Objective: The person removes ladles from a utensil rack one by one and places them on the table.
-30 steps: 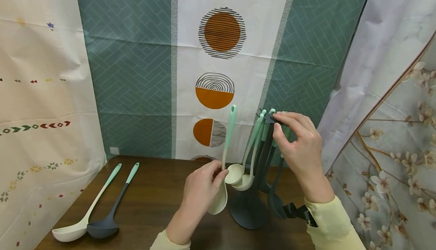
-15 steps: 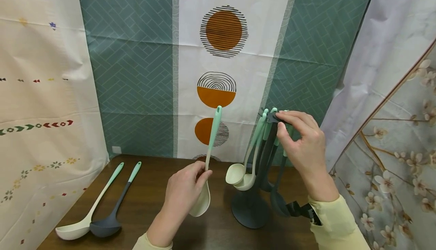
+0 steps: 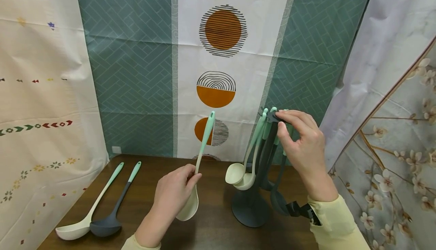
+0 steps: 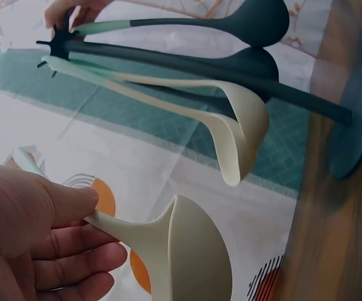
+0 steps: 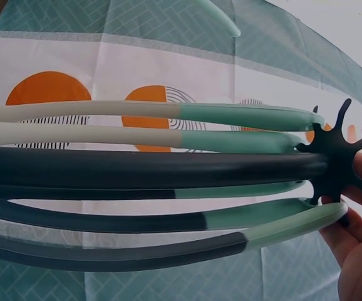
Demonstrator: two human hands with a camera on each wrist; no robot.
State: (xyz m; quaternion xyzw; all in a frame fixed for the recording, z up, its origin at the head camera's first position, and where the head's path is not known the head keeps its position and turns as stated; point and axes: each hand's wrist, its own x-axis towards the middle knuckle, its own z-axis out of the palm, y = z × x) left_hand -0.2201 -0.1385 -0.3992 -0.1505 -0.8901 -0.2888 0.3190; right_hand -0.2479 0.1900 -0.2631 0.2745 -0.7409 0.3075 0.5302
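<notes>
My left hand (image 3: 173, 189) pinches a cream ladle (image 3: 206, 130) with a mint handle by its neck, bowl downward and handle leaning up. In the left wrist view, the thumb presses on the neck just above the bowl (image 4: 200, 251). To the right, my right hand (image 3: 304, 140) holds the hooked top (image 5: 334, 160) of a dark utensil stand (image 3: 251, 212). Two cream ladles (image 3: 235, 174) hang on the stand's left side. Several dark utensils with mint handles hang on its other hooks, among them a dark ladle (image 3: 278, 203), partly behind my right hand and wrist.
On the brown table (image 3: 218, 235), a white ladle (image 3: 73, 230) and a dark grey ladle (image 3: 106, 226) lie side by side at the left. Patterned cloth (image 3: 136, 72) hangs behind the table, with more cloth at both sides.
My left hand has moved left, away from the stand, carrying the cream ladle, whose handle now leans more to the right. My right hand has stayed at the stand's top.
</notes>
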